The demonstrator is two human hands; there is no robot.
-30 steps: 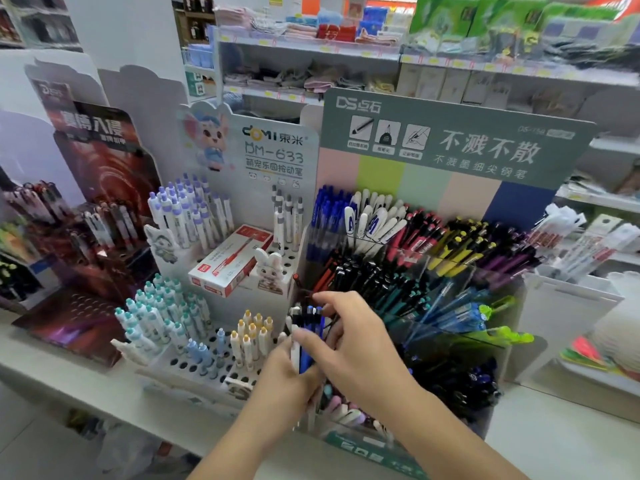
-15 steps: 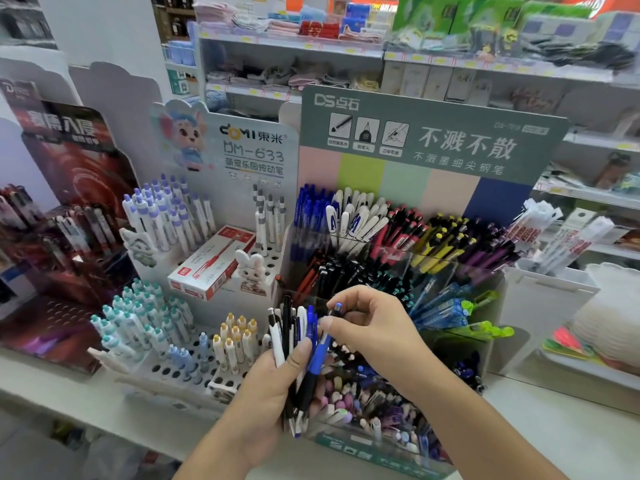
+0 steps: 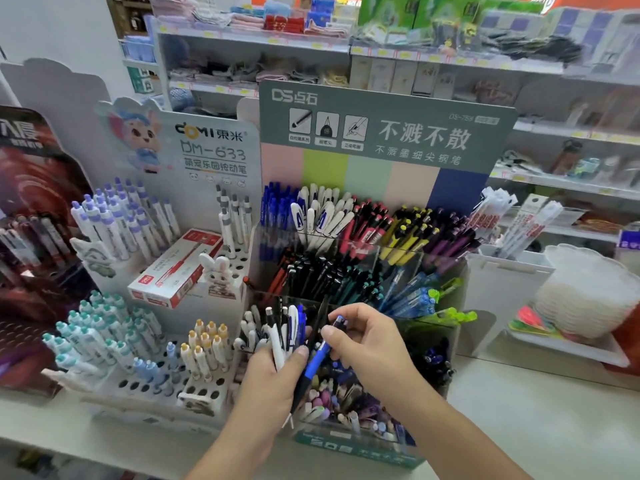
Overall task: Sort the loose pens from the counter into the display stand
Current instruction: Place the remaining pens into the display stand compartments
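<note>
To the left we see a white stand (image 3: pixel 173 157) with a cartoon mascot, its pegboard tiers holding purple-capped pens (image 3: pixel 117 220), teal-capped pens (image 3: pixel 93 330) and yellow-capped pens (image 3: pixel 207 344), with a red and white box (image 3: pixel 176 268) lying across the middle. Further left we find a dark red display (image 3: pixel 31 209), partly cut off. Behind we see blurred store shelves (image 3: pixel 346 50), and at right a white holder (image 3: pixel 502 282) and stacked pale trays (image 3: pixel 588 299).
</note>
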